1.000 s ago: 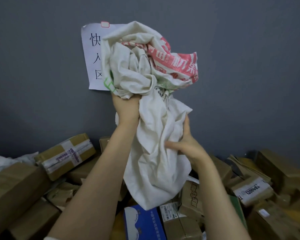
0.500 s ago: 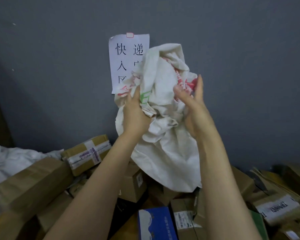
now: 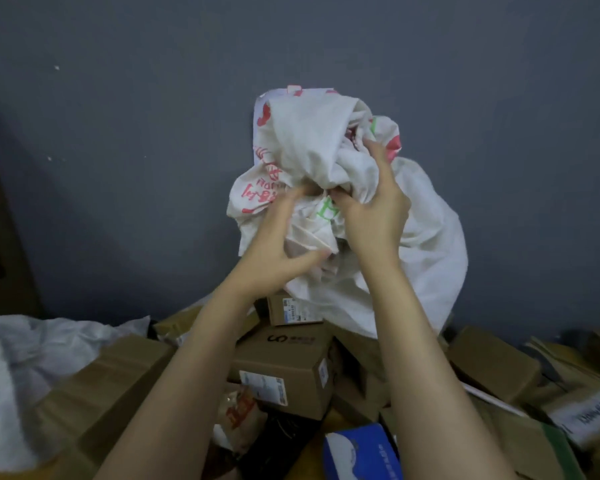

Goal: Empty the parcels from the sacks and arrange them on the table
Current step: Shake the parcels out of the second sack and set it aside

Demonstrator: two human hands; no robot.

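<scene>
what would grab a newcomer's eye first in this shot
A crumpled white fabric sack with red and green print fills the centre, gripped by the left hand and right hand against the grey wall. Below lies a heap of brown cardboard parcels, with a blue-and-white box at the bottom edge.

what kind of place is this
Probably a courier parcel sorting area: a heap of labelled cardboard boxes, a printed white sack gripped by the left hand and right hand, and a second sack lying at the left.
</scene>
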